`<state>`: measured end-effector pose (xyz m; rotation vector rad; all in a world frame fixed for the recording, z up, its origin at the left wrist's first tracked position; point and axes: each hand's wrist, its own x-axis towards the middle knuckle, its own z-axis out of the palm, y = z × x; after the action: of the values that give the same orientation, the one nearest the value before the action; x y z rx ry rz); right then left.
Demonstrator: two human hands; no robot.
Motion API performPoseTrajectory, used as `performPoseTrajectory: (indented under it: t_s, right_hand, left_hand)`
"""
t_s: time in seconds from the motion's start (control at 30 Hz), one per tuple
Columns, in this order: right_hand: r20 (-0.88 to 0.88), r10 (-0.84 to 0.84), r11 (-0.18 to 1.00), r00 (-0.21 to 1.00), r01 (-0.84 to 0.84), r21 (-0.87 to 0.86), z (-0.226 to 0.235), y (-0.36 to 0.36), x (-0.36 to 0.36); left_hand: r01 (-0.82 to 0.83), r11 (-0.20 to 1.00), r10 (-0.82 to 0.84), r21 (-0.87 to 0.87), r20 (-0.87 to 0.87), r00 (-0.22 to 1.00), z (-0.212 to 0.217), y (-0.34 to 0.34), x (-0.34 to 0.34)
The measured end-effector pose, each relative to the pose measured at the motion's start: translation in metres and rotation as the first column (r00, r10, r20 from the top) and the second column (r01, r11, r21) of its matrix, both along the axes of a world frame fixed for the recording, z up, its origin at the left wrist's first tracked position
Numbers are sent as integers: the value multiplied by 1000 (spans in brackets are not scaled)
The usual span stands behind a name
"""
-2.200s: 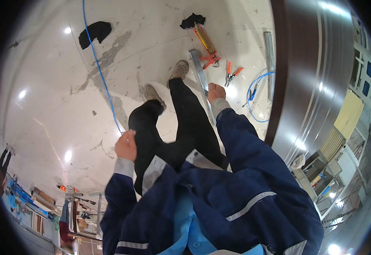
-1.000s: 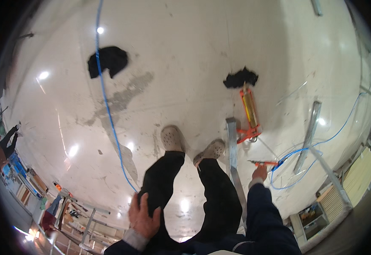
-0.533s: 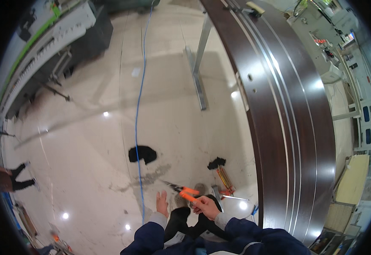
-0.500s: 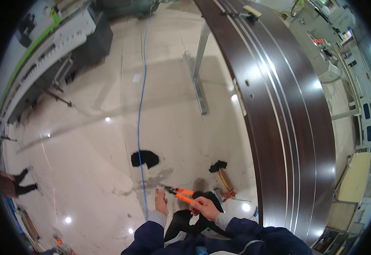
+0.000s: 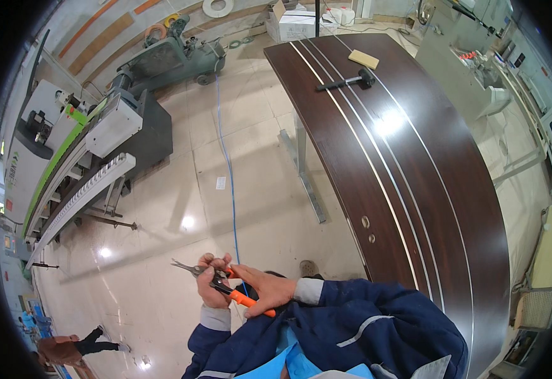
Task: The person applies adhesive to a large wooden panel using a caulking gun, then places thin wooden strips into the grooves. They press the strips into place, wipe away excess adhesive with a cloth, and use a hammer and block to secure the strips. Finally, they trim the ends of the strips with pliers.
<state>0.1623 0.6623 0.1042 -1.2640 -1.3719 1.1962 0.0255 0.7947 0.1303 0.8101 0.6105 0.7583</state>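
Note:
In front of my body I have a pair of orange-handled snips (image 5: pixel 242 298), their pointed metal jaws aimed to the left. My left hand (image 5: pixel 213 287) closes around the dark part near the pivot, with its fingers curled upward. On the handle side, my right hand (image 5: pixel 268 289) lies over the orange grips, its fingers partly hidden. To the right, a long dark brown door panel (image 5: pixel 352 145) carries thin metal strips running lengthwise and two small holes near its left edge. Neither hand touches the panel.
On the panel's far end lie a black mallet-like tool (image 5: pixel 345 82) and a yellow block (image 5: pixel 364 59). A metal support leg (image 5: pixel 304 180) stands below. A blue hose (image 5: pixel 230 183) crosses the floor to a green compressor (image 5: pixel 168 63). A machine (image 5: pixel 115 123) stands left; another person (image 5: pixel 61 349) is lower left.
The snips have come up closer to my body. My left hand, apart from them before, now grips them near the pivot. My view has lifted, showing the compressor and the panel's far end.

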Motion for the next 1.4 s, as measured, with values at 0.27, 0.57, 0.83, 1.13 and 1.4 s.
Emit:
performPoseTrajectory:
  t_s: [0.27,0.57,0.83,1.13,1.4]
  right_hand:
    - [58,-170,980,984,175,-91,21,170,159]
    - [-252,-580,814,774,547,-194,6,321,367]
    - [-539,-824,432,174,809,-399,-9,343,551]
    - [-618,-743,202,-258,794,-574,-29,399,669]
    - [-480,-675,-75,-560,700,-710,-32,466,720]
  left_hand:
    - [136,971,-115,197,-114,987,11,164,173]
    - [659,698,-586,281,-304,751,37,362,460]
    - [765,495,-571,411,-510,643,33,500,731]
    - [892,-17,-584,453,-728,358,14,532,992]
    - [474,-679,-561,560,-813,156,-49,476,1190]
